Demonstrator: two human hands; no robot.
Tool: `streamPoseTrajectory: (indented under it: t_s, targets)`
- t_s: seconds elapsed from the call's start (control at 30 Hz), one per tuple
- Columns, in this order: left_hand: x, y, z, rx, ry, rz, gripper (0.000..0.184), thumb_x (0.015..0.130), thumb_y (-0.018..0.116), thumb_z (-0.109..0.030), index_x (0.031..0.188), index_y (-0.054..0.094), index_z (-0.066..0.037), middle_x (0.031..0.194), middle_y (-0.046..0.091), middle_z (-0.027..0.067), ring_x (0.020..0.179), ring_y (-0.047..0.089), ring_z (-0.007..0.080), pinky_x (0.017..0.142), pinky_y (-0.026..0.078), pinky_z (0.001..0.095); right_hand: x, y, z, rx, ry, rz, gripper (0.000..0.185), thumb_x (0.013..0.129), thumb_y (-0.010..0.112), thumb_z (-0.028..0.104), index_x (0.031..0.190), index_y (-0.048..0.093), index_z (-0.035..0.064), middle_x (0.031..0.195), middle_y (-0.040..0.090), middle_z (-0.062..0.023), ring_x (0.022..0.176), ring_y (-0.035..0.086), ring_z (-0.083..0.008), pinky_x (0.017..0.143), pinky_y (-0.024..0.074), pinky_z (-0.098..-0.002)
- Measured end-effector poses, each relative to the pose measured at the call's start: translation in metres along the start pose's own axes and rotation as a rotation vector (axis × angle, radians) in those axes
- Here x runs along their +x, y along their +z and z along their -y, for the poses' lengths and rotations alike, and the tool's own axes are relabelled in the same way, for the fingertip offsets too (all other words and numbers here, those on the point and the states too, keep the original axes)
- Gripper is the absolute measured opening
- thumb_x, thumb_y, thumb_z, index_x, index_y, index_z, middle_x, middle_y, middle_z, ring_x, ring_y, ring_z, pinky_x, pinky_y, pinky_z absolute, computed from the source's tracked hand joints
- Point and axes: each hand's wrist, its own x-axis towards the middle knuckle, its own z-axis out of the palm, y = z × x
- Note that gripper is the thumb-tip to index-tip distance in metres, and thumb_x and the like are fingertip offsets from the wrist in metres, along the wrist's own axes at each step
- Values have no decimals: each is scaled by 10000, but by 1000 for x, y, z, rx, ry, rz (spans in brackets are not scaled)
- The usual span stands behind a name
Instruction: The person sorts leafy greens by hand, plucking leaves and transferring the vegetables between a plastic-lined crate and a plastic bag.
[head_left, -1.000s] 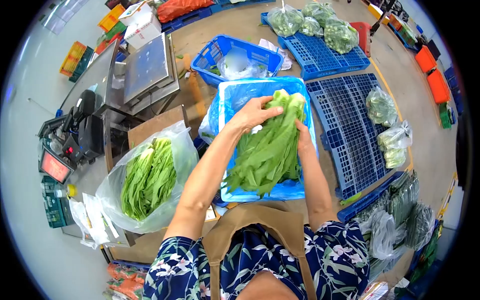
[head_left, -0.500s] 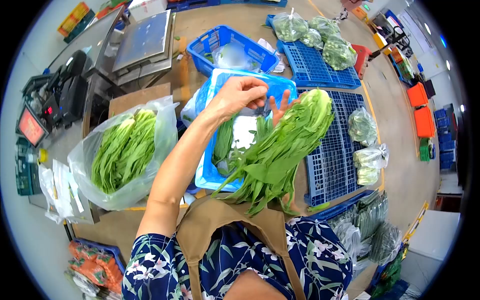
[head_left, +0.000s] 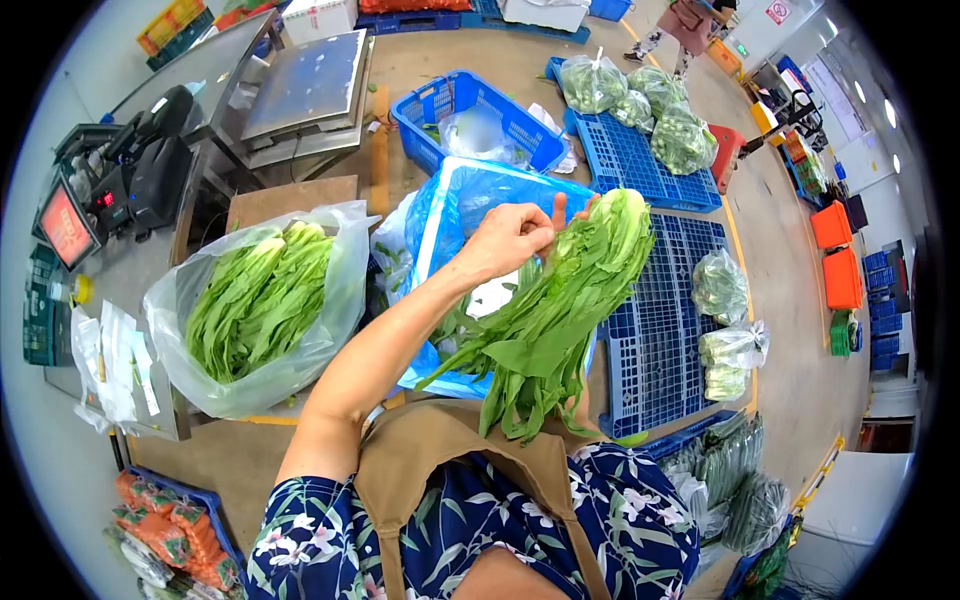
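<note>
A bunch of long-leaved green lettuce [head_left: 565, 300] hangs at a slant in front of me, pale stem end at the upper right. My right hand [head_left: 562, 214] holds it from behind; only some fingertips and part of the arm show. My left hand [head_left: 512, 240] is closed in a pinch at the bunch's left edge, by the upper leaves. Whatever its fingers hold is hidden. Beneath both hands stands a crate lined with blue plastic [head_left: 430, 215], with loose leaves and something white inside, partly covered by the bunch.
To the left, an open clear bag [head_left: 340, 300] holds more lettuce. A blue basket [head_left: 415, 125] stands beyond the crate. Blue pallets [head_left: 665, 300] with bagged vegetables [head_left: 722, 285] lie to the right. A metal platform scale [head_left: 305, 85] is at back left. A person [head_left: 688, 28] is far off.
My left hand has moved right and down, up to the edge of the lettuce. The bunch has shifted slightly left. The view has tilted up, and a person now shows at the back.
</note>
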Motion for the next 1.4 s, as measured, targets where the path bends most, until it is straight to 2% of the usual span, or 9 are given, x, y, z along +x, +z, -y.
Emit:
streamPoseTrajectory:
  t_s: [0.07,0.23,0.47,0.73,0.8,0.9,1.03,1.27,1.4]
  targets:
    - [2,-5,4,-185,-35,50,160,865,636,-147,891,665,8,847,680,73,762,621,121,697,488,275,-10,-3,0,-48,61,-53,671,904,469,558,1436,340,170,1380,468,-119,1324,355,-315,1068,235,-574]
    - [6,-1,8,245,150,88,200,818,667,-131,887,621,51,846,668,108,716,595,135,668,482,264,-21,-10,1,-143,178,-150,667,900,476,558,1425,356,164,1360,480,-135,1297,389,-322,1043,287,-564]
    - [17,-41,-21,158,117,-94,161,816,598,-113,906,613,20,764,613,29,692,580,91,597,481,252,-12,-16,-4,-215,278,-196,662,894,486,558,1409,380,156,1332,496,-159,1259,436,-331,1008,359,-551]
    - [4,-67,-59,306,255,84,135,771,633,-84,864,615,13,769,615,33,729,579,100,662,476,260,-4,-27,-17,-392,452,-232,656,888,498,558,1391,407,147,1300,515,-186,1217,489,-342,968,442,-535]
    - [-15,-66,-80,454,367,39,123,761,638,-66,859,616,5,768,615,31,725,581,103,656,474,259,6,-34,-11,-394,442,-235,655,886,501,558,1387,413,145,1292,520,-192,1206,503,-344,958,462,-531]
    - [-36,-59,-86,514,552,-100,122,743,648,-30,857,614,-3,763,608,25,698,574,96,641,464,243,27,-27,9,31,175,-127,736,853,498,625,1398,399,141,1325,494,-188,1207,498,-355,977,448,-530]
    - [-59,-65,-69,307,419,-329,112,751,636,-19,857,602,-5,738,605,43,643,556,100,585,450,250,35,-77,53,29,-24,-291,839,816,473,705,1421,359,135,1390,434,-163,1245,454,-374,1023,388,-569]
    - [-75,-39,74,113,-109,-203,137,762,632,-72,872,597,4,722,600,12,678,543,75,610,449,239,71,-100,137,-182,-233,-352,694,910,451,579,1425,349,126,1424,404,-142,1276,421,-359,1068,344,-545]
    - [-58,6,132,399,-161,141,381,775,720,-227,1062,613,-1,1027,633,186,908,637,283,793,511,379,91,-104,151,-260,-350,-407,671,904,540,501,1397,377,76,1374,455,-148,1236,463,-347,1040,395,-509]
